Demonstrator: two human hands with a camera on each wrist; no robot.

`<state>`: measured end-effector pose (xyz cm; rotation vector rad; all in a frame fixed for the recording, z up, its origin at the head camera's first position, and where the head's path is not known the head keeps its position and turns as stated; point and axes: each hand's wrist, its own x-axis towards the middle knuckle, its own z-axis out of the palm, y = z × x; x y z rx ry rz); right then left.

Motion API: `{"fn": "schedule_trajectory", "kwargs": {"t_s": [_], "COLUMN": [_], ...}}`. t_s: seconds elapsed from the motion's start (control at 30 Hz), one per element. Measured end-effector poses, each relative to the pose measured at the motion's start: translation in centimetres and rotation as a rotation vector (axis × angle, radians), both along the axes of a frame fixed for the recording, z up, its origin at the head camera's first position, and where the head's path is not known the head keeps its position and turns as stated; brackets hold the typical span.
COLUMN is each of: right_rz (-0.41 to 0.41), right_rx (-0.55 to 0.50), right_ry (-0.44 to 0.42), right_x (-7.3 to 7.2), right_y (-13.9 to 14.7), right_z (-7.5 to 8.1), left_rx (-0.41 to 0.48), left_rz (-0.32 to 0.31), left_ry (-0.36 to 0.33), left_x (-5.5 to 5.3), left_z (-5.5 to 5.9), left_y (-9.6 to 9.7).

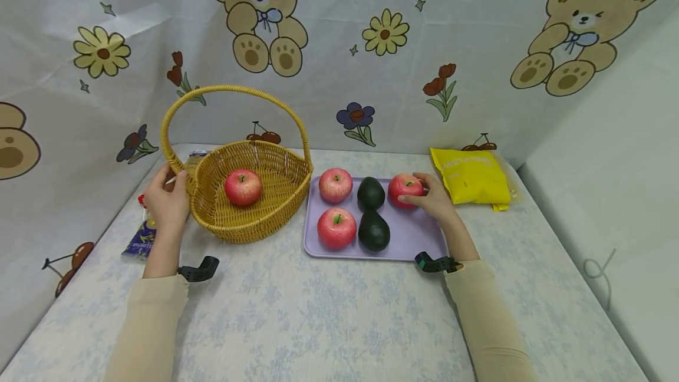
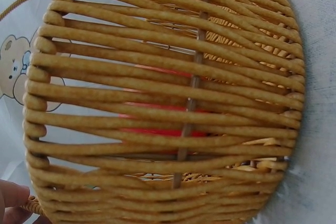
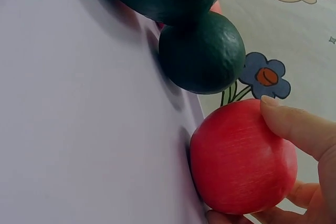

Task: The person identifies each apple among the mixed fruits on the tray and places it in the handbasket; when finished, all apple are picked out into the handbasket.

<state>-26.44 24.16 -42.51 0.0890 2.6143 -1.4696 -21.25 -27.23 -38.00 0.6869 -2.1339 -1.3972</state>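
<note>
My left hand grips the base of the handle on a yellow wicker basket at the left of the table. One red apple lies inside the basket; in the left wrist view it shows red through the weave. Over the right part of a lilac tray, my right hand holds a red apple, thumb on one side and fingers on the other. Two more apples and two dark green avocados lie on the tray to the left of it.
A yellow packet lies at the back right, beyond my right hand. Beside my left forearm is a blue packet, partly covered by the arm. A white cloth printed with bears and flowers hangs behind the table.
</note>
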Motion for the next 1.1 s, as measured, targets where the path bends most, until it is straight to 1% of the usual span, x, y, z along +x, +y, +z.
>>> {"fn": "schedule_trajectory", "kwargs": {"t_s": [0.4, 0.63, 0.9, 1.1], "right_rz": [-0.008, -0.020, -0.055, -0.087], "right_rx": [-0.015, -0.025, -0.027, -0.045], "right_ry": [-0.013, -0.023, -0.030, -0.023], "right_x": [-0.18, -0.24, -0.13, -0.12], "right_y": [-0.21, -0.35, -0.37, -0.13], "right_z": [0.04, -0.02, 0.04, 0.30], "left_rx": [-0.010, -0.008, -0.010, -0.020], "left_rz": [0.006, 0.003, 0.002, 0.001], "left_ry": [-0.009, 0.002, -0.008, 0.005], "left_x": [0.20, 0.08, 0.01, -0.05], "left_z": [0.00, -0.07, 0.03, -0.03], "left_y": [-0.09, -0.22, -0.03, 0.06]}}
